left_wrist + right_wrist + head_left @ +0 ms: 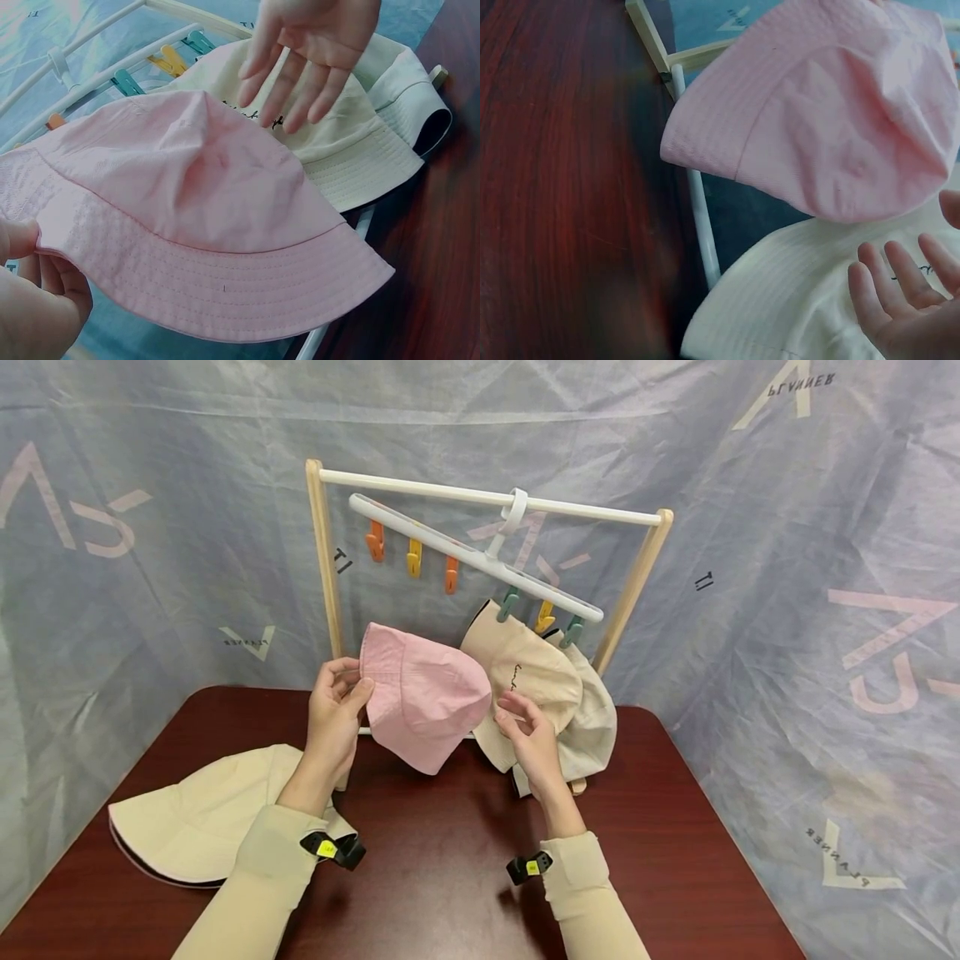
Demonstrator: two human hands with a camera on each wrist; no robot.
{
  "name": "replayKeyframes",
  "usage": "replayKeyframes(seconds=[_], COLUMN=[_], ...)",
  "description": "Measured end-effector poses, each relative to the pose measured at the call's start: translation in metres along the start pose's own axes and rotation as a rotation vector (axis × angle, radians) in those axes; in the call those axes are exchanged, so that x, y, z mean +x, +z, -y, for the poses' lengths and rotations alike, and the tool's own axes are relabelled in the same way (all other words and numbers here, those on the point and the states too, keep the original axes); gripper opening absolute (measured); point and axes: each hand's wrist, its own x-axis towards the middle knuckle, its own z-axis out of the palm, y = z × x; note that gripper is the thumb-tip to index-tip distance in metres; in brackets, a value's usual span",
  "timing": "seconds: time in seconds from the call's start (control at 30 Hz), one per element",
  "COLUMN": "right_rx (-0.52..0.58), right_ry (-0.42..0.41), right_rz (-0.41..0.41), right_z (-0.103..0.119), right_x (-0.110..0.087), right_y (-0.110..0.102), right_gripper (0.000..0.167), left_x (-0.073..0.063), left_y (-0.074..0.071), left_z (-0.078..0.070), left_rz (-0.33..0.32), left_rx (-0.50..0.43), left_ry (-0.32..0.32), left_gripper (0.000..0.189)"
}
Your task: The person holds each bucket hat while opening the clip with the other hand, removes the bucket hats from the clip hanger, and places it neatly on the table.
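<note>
The cream hat (202, 802) lies on the table (450, 885) at far left. The left hand (333, 710) pinches the brim of the pink hat (427, 693) between thumb and fingers. The pink hat is above the table, before the rack (324, 552), crown toward the right. The right hand (534, 742) is spread, fingers slightly bent, near that crown; contact cannot be determined. Behind it, the lettered hat (528, 652) hangs clipped to the hanger (427, 533), partly covering the pale hat (594, 727) at right.

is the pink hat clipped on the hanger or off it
Off: the left grip pinches the pink hat by its brim, and the three orange and yellow clips above it hang holding nothing.
</note>
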Motion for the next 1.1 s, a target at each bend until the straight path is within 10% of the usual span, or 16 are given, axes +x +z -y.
replayKeyframes(seconds=[1.1], right_rx=[0.098], right_ry=[0.060], right_rz=[0.019], right_z=[-0.035], right_x=[-0.011], right_y=[0.014], right_gripper=[0.047], left_x=[-0.012], left_y=[-0.005], left_z=[0.005], left_rz=[-0.031], left_rx=[-0.064], left_ry=[-0.039], left_gripper=[0.025])
